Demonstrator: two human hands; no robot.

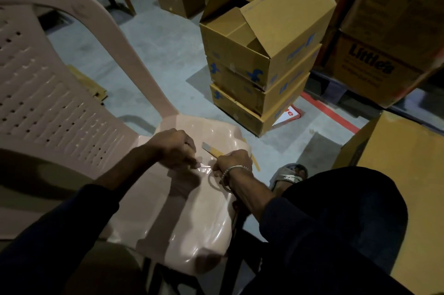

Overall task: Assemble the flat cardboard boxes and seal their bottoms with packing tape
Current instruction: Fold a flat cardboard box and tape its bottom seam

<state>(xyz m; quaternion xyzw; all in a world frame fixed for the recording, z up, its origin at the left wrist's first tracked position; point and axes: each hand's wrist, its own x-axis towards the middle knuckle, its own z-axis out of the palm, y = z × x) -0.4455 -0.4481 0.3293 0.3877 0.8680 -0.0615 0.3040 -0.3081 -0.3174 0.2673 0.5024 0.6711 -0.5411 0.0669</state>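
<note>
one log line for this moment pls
left hand: pinches clear tape | right hand: grips tape | over chair | boxes: stacked

Both hands met over seat of pink plastic chair [72, 107]. Left hand [176, 150] and right hand [234, 162] pinched clear tape strip [204, 167] stretched between them. Yellow-handled cutter [211, 148] lay just beyond. Stacked cardboard boxes [259, 73] stood on floor, top one open.
</note>
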